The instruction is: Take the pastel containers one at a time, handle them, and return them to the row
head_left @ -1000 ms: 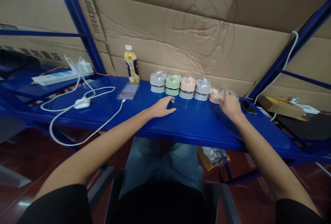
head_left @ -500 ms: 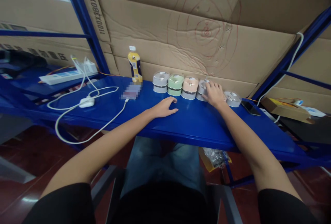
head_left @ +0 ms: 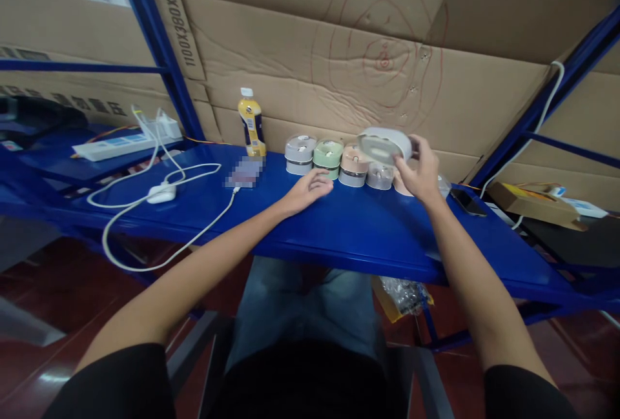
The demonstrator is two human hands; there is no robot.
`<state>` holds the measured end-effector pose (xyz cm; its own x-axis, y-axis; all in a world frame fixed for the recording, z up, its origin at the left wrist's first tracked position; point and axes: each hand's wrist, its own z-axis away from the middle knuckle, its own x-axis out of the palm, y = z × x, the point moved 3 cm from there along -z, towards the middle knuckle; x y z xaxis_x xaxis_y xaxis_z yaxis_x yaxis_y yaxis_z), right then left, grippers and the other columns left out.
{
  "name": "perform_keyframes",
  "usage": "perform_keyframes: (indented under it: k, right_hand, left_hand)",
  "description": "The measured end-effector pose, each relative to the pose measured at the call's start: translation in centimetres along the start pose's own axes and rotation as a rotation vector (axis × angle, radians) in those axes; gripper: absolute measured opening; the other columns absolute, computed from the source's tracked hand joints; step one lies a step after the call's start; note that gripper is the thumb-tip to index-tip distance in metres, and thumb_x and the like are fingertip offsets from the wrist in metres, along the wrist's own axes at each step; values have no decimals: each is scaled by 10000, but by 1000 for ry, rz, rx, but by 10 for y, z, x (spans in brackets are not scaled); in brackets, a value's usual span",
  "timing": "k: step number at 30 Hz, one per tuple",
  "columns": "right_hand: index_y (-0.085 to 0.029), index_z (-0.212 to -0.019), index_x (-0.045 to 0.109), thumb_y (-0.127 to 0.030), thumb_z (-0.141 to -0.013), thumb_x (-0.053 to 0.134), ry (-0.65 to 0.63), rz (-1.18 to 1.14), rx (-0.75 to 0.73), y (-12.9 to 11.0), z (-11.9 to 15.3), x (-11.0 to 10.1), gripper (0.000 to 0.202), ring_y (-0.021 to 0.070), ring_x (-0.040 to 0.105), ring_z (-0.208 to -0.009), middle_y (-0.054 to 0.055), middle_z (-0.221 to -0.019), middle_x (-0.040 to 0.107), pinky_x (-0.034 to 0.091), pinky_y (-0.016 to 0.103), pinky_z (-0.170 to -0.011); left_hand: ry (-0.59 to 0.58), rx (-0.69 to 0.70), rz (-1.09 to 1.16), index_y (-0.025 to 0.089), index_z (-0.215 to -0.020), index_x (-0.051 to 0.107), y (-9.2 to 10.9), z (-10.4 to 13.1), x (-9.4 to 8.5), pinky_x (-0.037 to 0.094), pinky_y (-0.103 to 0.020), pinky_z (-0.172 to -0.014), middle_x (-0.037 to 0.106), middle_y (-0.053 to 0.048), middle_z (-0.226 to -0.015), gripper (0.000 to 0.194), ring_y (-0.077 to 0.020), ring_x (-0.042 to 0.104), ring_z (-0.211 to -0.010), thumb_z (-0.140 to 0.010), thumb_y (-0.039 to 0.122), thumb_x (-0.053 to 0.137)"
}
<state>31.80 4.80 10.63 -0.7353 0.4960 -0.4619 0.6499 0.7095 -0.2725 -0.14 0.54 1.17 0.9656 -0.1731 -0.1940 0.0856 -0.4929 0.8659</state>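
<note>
My right hand (head_left: 421,170) grips a small rounded grey container (head_left: 382,141) by its right end, raised and tilted so its pale underside shows. Directly beneath it, a grey container (head_left: 379,177) stands on the blue table. To the left in the same row are a peach-topped container (head_left: 352,175), a green one (head_left: 328,153) and a grey-lilac one (head_left: 299,154). Partly hidden by my right hand are a peach container (head_left: 402,185) and a greyish one (head_left: 444,185). My left hand (head_left: 307,193) rests just in front of the green container, fingers extended, holding nothing.
A yellow-labelled bottle (head_left: 251,123) stands behind a blurred-out flat item (head_left: 245,172) with a white cable (head_left: 213,232). Left of these are a white charger (head_left: 161,193) and a power strip (head_left: 113,146). A phone (head_left: 467,202) lies at right; cardboard backs the table.
My right hand has lifted a grey container out of the row and tilted it, uncovering another below. My left hand's fingers have moved closer together near the green container.
</note>
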Motion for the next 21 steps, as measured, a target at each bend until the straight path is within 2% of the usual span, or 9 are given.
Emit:
perform_keyframes:
  k: [2, 4, 6, 8, 11, 13, 15, 17, 21]
  right_hand:
    - [-230, -1513, 574, -634, -982, 629, -150, -212, 10, -21, 6, 9, 669, 349, 709, -1254, 168, -1423, 710, 639, 525, -1038]
    - [-256, -1533, 577, -647, -977, 647, -306, -357, 22, -42, 17, 22, 684, 346, 689, -1319, 152, -1495, 682, 646, 504, -1049]
    - [-284, -1544, 584, -638, -971, 673, -435, -458, 17, -59, 28, 34, 678, 351, 653, -1391, 132, -1548, 659, 626, 521, -1104]
    - [-303, -1549, 588, -618, -968, 697, -510, -531, 10, -68, 36, 42, 670, 355, 616, -1451, 119, -1585, 639, 589, 551, -1164]
    - [-312, -1540, 601, -617, -935, 752, -554, -591, 21, -66, 40, 46, 694, 367, 579, -1504, 117, -1619, 612, 548, 583, -1211]
    - [-315, -1541, 605, -640, -848, 849, -598, -593, 32, -61, 41, 48, 803, 387, 567, -1518, 121, -1625, 608, 513, 606, -1241]
    - [-305, -1561, 590, -666, -749, 929, -651, -569, 40, -58, 44, 51, 951, 405, 566, -1520, 131, -1628, 607, 473, 623, -1272]
    - [-285, -1577, 571, -709, -742, 920, -670, -520, 48, -57, 47, 56, 999, 406, 587, -1499, 147, -1620, 613, 457, 631, -1279]
    - [-229, -1554, 579, -742, -800, 845, -641, -370, 14, -62, 53, 69, 950, 414, 626, -1438, 190, -1562, 645, 483, 645, -1234]
  left_hand:
    - [-31, -112, 246, 168, -1402, 571, 1, -2, -1, 573, -582, -1132, 780, -216, -1263, 849, -374, 779, -1211, -886, 824, 731]
    - [-95, -209, 384, 148, -1412, 592, 3, -2, -1, 589, -582, -1115, 791, -239, -1246, 881, -402, 793, -1186, -908, 867, 667]
    - [-155, -253, 436, 133, -1408, 626, 6, 0, 1, 604, -580, -1097, 796, -247, -1247, 862, -419, 800, -1158, -907, 830, 703]
    - [-182, -255, 434, 125, -1393, 654, 8, 2, 1, 617, -577, -1073, 798, -243, -1244, 817, -413, 808, -1121, -881, 747, 791]
    - [-113, -211, 336, 127, -1392, 656, 9, 3, -2, 613, -577, -1069, 784, -222, -1275, 813, -387, 801, -1117, -808, 635, 903]
    - [-20, -161, 172, 143, -1400, 653, 10, 3, -5, 588, -581, -1107, 770, -192, -1312, 848, -383, 772, -1181, -749, 596, 953]
    - [20, -113, -25, 161, -1418, 645, 13, 4, -6, 560, -582, -1147, 764, -158, -1327, 891, -385, 734, -1250, -698, 562, 985]
    - [-9, -54, -167, 176, -1459, 617, 16, 6, -3, 543, -580, -1168, 756, -146, -1351, 944, -386, 710, -1290, -676, 538, 999]
    - [-63, 72, -312, 184, -1532, 543, 15, 9, 3, 524, -586, -1188, 679, -189, -1495, 1025, -396, 674, -1355, -682, 532, 998]
